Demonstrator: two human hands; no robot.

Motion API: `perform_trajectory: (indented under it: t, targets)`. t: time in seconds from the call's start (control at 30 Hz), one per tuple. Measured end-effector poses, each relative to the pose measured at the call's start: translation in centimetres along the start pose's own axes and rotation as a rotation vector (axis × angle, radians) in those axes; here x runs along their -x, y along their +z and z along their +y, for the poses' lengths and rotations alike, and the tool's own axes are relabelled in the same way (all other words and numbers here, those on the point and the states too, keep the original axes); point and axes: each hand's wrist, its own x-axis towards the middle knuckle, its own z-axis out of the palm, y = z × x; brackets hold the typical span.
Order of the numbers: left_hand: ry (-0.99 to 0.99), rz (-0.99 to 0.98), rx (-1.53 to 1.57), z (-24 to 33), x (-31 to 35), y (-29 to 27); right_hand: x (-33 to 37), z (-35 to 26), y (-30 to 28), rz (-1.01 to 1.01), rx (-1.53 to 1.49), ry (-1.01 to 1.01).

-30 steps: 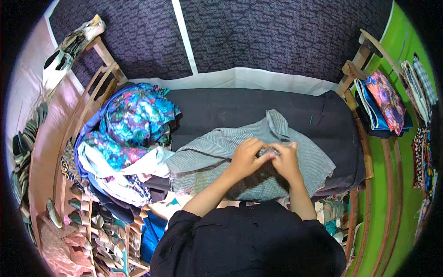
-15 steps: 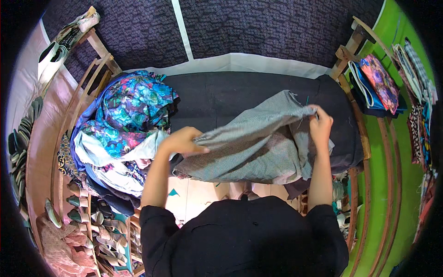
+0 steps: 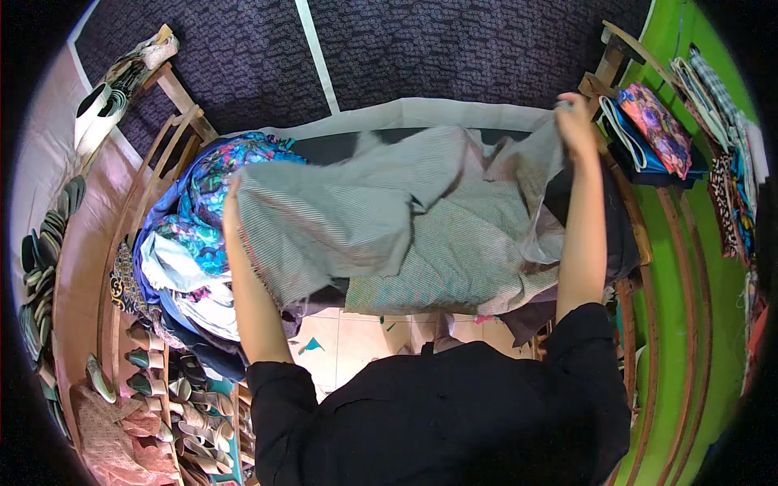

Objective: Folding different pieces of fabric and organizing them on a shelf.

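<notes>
Grey cloth (image 3: 340, 219) over dark bench (image 3: 328, 149), perhaps padded; tiled floor (image 3: 361, 348); green wall (image 3: 729, 324).

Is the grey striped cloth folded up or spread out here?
Spread out, but not flat: the grey striped cloth stretches between the left hand and the right hand, with loose folds and creases across its middle.

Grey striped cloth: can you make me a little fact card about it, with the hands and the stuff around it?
Main thing: grey striped cloth, creased, held up between both hands
Left hand: gripping the cloth's left side
Right hand: gripping its upper right corner
Underneath: long black fabric-covered surface
Left side: heaped shiny blue floral fabric
Right side: folded pink floral fabric
Lower left: rows of shoes
</notes>
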Motion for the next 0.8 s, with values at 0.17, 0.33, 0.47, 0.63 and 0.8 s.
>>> perform_trajectory:
  t: [0.17,0.33,0.47,0.63,0.8]
  targets:
    - [0.273,0.089,-0.088,0.1,5.5,4.1,3.1,-6.8,-1.5,-0.136,-0.496,-0.056]
    - [0.252,-0.205,-0.317,-6.7,12.2,9.9,12.4,-11.9,6.5,-0.759,-0.462,-0.248]
    - [0.363,-0.302,-0.37,-11.4,14.2,11.4,17.7,-11.8,9.6,-1.046,-0.687,-0.138]
    - [0.434,-0.289,-0.255,-13.6,16.4,10.1,20.9,-11.1,9.6,-1.084,-0.826,-0.08]
    - [0.124,-0.442,-0.057,-14.1,17.1,7.8,23.0,-9.3,10.5,-1.001,-0.578,-0.109]
